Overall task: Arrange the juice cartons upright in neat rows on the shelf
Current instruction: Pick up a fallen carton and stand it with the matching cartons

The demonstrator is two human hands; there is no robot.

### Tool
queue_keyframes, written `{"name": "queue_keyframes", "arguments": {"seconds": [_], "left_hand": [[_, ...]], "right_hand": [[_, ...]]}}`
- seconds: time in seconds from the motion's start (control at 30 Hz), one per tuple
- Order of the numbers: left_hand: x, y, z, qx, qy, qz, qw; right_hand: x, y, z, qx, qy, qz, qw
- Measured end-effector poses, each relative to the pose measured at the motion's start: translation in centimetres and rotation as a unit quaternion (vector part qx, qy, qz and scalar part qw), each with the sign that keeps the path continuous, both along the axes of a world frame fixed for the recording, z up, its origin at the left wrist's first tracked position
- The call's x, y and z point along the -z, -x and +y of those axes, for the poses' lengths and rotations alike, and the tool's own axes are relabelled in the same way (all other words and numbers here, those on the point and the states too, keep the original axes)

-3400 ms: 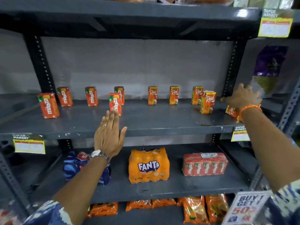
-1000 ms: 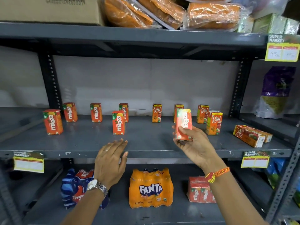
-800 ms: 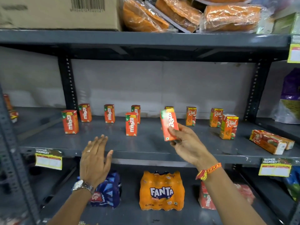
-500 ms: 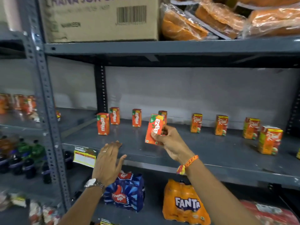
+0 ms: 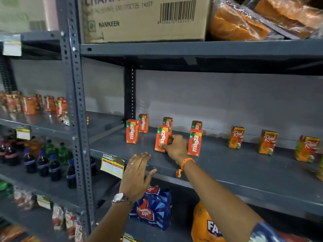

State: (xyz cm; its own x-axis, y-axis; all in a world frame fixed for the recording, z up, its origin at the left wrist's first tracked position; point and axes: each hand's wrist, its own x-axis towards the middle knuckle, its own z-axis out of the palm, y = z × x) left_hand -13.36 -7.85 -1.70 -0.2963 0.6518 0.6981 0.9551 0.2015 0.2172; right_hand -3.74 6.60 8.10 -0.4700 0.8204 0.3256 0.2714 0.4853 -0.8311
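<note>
My right hand (image 5: 175, 147) grips an orange Maaza carton (image 5: 162, 139), which stands upright on the grey shelf (image 5: 227, 168) in the front row. Two more Maaza cartons stand in that row, one to the left (image 5: 132, 131) and one to the right (image 5: 195, 142). Three Maaza cartons (image 5: 143, 123) stand behind them near the wall. Further right, Real cartons (image 5: 236, 137) stand upright in a line. My left hand (image 5: 137, 173) hovers open at the shelf's front edge, holding nothing.
A steel upright (image 5: 76, 119) divides this bay from the left one, which holds cartons and dark bottles (image 5: 42, 165). Above sit a Namkeen box (image 5: 143, 18) and wrapped bread (image 5: 244, 20). Below lie a Thums Up pack (image 5: 152, 206) and a Fanta pack (image 5: 206, 224).
My right hand carried the Maaza carton leftward and set it down upright on the shelf between two front-row cartons. The view swung left. My left hand stayed open near the shelf edge.
</note>
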Motion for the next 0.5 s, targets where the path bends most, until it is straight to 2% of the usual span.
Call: {"name": "queue_keyframes", "arguments": {"seconds": [0.2, 0.5], "left_hand": [[0.3, 0.2, 0.3, 0.0, 0.005, -0.013, 1.0], [0.1, -0.3, 0.2, -0.015, -0.015, 0.0, 1.0]], "right_hand": [[0.4, 0.2, 0.0, 0.022, -0.053, -0.033, 0.998], [-0.1, -0.7, -0.4, 0.0, -0.054, -0.047, 0.997]]}}
